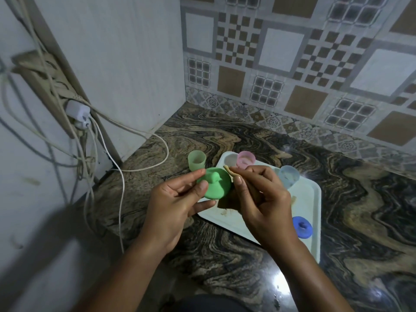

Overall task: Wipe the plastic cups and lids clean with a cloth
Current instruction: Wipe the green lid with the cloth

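From the head camera, both bare hands meet above the near-left corner of a pale rectangular plastic tray [313, 212] that lies on a dark marbled stone table [360, 199].

The left hand [177, 206] holds a round green plastic lid with a raised knob [215, 184]. Its grip is closed on the lid: the thumb presses the face beside the knob, one finger lies along the upper rim, and another reaches under the lower rim.

The right hand [258, 194] is closed around a crumpled tan-brown cloth [231, 194]. Thumb and forefinger pinch the cloth's upper edge just beside the lid's right rim, and the rest of the cloth hangs bunched below the palm. Whether cloth and lid touch cannot be told.

A translucent green plastic cup [197, 160] stands upright on the table just left of the tray's far corner. On the tray, a translucent pink plastic cup [245, 159] stands at the far end, and a translucent pale blue plastic cup [288, 176] stands near the far right edge, partly behind the right hand. A round blue plastic lid with a knob [302, 227] rests on the tray to the right of the right wrist. Brownish smears mark the tray beneath the cloth.

At left, a white plug adapter [77, 111] sits in a wall socket strip, with white cables [135, 170] trailing onto the table.
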Tool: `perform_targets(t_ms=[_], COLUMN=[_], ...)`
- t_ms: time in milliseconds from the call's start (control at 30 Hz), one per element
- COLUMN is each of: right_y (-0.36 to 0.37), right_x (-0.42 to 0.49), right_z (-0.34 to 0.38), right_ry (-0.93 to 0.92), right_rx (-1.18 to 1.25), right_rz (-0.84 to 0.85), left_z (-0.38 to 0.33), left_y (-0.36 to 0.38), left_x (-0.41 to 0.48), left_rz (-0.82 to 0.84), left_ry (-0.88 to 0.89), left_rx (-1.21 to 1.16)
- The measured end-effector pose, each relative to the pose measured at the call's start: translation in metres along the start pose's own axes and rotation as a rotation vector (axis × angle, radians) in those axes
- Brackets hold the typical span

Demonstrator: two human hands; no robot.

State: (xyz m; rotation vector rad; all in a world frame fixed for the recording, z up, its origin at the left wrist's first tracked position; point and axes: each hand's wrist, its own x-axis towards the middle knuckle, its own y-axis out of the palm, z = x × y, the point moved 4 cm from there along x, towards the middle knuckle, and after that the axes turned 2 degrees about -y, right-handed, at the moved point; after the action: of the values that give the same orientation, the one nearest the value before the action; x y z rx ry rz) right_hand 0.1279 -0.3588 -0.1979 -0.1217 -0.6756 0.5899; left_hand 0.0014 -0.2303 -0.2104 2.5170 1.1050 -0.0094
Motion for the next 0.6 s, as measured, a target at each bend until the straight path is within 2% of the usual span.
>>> perform_targets(t_ms=[100,200,467,600], right_y=[-0.004,-0.002,0.003,0.004], right_x=[0.006,0.008,0.012,0.016], right_z=[0.012,0.018,0.015,0.013], right_ry=[-0.190,-0.268,-0.287,-0.282], right_rx=[-0.171,-0.231,-0.260,-0.315], right_rz=[-0.004,0.026,0.193,0.169], left_z=[0.000,0.000,0.001,0.002], left_y=[0.001,0.003,0.008,0.009], left_x=[0.003,0.005,0.010,0.012], left_rz=[-0.031,-0.046,-0.039,-0.051], left_ry=[-0.002,-0.005,-0.007,-0.027], left_rx=[-0.028,-0.047,-0.050,-0.051])
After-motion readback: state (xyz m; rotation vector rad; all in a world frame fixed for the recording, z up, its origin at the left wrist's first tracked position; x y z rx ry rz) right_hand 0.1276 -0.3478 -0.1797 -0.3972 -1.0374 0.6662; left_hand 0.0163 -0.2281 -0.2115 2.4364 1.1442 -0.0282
